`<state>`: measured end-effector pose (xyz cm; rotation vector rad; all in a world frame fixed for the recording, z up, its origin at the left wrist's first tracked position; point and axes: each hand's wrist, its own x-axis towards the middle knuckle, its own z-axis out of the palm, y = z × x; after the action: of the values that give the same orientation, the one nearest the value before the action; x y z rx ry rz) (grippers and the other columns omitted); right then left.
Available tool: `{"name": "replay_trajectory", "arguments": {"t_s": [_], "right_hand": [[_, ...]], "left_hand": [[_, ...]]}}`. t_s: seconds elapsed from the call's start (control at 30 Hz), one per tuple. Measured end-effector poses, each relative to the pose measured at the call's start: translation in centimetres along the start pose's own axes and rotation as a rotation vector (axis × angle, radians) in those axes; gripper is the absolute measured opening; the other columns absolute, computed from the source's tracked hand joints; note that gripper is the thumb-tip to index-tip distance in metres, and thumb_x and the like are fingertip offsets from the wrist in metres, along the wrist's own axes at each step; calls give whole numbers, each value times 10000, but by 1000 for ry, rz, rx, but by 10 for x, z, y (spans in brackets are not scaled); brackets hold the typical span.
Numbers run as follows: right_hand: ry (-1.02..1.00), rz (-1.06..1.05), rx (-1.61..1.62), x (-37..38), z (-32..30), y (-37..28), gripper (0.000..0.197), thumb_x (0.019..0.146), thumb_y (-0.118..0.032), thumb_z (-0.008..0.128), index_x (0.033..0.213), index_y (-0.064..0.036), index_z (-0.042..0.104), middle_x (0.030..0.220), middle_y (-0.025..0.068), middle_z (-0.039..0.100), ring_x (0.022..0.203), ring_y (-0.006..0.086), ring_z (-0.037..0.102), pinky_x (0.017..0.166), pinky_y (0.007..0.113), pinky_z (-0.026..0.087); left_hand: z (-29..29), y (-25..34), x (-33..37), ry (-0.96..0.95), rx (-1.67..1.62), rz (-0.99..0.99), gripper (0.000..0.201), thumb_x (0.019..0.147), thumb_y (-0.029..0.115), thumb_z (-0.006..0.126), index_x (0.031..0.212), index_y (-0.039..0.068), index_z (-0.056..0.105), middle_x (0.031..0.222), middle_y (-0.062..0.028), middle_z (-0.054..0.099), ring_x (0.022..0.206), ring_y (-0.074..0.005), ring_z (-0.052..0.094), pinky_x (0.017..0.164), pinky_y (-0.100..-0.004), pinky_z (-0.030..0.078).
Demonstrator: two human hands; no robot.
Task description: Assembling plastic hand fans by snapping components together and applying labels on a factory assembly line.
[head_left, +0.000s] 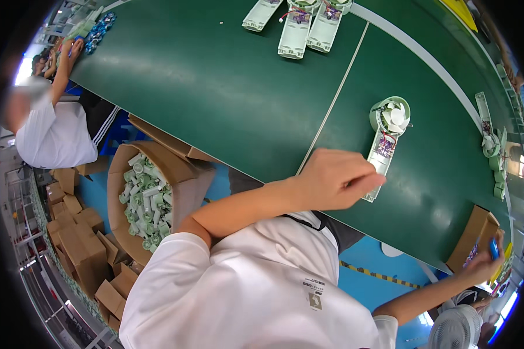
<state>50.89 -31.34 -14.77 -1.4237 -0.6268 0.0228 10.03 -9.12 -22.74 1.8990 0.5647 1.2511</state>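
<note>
Small dark print [313, 288] on a white shirt [262, 291].
Left hand [337, 180] curled, holding or not I cannot tell, by 1 fan unit [385, 144] on the green table [215, 104]; right hand [480, 269] grips 1 blue object [494, 249].

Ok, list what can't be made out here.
All in the head view:
Left hand: its curl hides whether it holds anything.
Fan handle: partly covered by that hand.
Top handles: far ends cut by upper edge.
Blue item in right hand: too small to identify.

Surface [215, 110] is deep green, fan unit [383, 152] pale mint with white blades [396, 116], floor [355, 291] bright blue, tape [381, 277] yellow-and-black stripes lol.
</note>
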Motion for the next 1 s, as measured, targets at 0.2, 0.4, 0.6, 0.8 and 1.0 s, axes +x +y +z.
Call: {"name": "replay_trajectory", "arguments": {"t_s": [0.2, 0.4, 0.6, 0.8, 1.0], "right_hand": [[-1033, 393, 336, -151, 169, -18, 183, 987, -144, 486, 855, -40, 556, 789, 64, 525, 572, 215, 518, 498, 355, 423], [-1173, -88, -535, -175, 228, -54, 75, 879, -58, 581, 841, -9, 539, 780, 117, 498, 592, 303, 530, 488, 351, 423], [-1225, -255, -774, -173, 242, -57, 84, 812, 18, 612, 830, -16, 538, 805, 108, 521, 625, 285, 560, 504, 371, 445], [-1254, -252, -783, -173, 237, -55, 114, 781, 19, 649, 854, -6, 565, 841, 111, 547, 638, 274, 568, 528, 346, 462], [-916, 343, -312, -175, 222, -58, 147, 770, 10, 715, 898, 22, 643, 861, 89, 620, 718, 145, 572, 642, 234, 448]], "left_hand": [[7, 16, -4, -86, -165, 20, 138, 775, 58, 768, 888, 31, 694, 658, -38, 590, 488, -136, 513, 439, -252, 403], [-2, 15, -8, -53, -243, 21, 278, 741, 6, 780, 1006, -2, 696, 860, -97, 644, 634, -165, 610, 520, -252, 494], [-3, 14, -6, -14, -189, -104, 240, 737, -24, 766, 961, -16, 681, 855, -104, 638, 641, -179, 610, 516, -265, 492], [-2, 9, -10, -88, -191, -100, 214, 763, -38, 740, 961, -20, 663, 868, -116, 626, 648, -202, 605, 525, -275, 491], [-6, 19, -7, -177, -482, -434, 165, 838, -41, 685, 998, -11, 658, 899, -81, 611, 622, -101, 566, 513, -221, 436]]}}
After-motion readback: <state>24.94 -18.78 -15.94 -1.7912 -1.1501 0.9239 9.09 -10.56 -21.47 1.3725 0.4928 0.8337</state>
